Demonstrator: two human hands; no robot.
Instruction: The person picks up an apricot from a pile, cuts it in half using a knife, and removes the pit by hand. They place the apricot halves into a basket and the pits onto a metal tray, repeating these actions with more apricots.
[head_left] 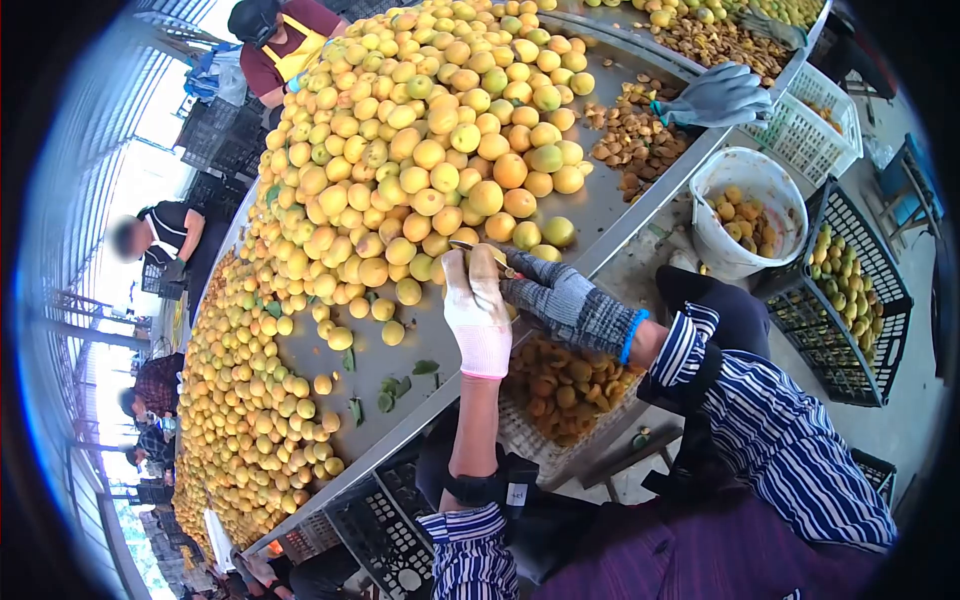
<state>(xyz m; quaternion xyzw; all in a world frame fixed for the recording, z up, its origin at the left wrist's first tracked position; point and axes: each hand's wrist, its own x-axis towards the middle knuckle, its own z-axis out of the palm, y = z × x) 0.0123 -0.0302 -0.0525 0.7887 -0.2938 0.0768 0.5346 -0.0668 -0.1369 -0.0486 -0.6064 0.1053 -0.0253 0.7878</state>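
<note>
My left hand (477, 300), in a white glove with a pink cuff, is closed at the front edge of the fruit pile. Against its fingertips is my right hand (565, 300), in a grey knitted glove with a blue cuff, its fingers bent inward. Between the two sits a small thing, mostly covered by the fingers; a dark, thin edge shows at the top. Yellow-orange fruits (430, 150) lie heaped on the metal table (425, 355) just beyond my hands. Below them, a crate of halved fruit (565, 390) stands by the table edge.
Grey gloves (720, 97) lie on the table rim near fruit pieces (640, 140). At the right stand a white bucket (748, 210), a black crate (850, 290) and a pale green crate (815, 125). People (290, 40) work across the table. Leaves (392, 390) lie nearby.
</note>
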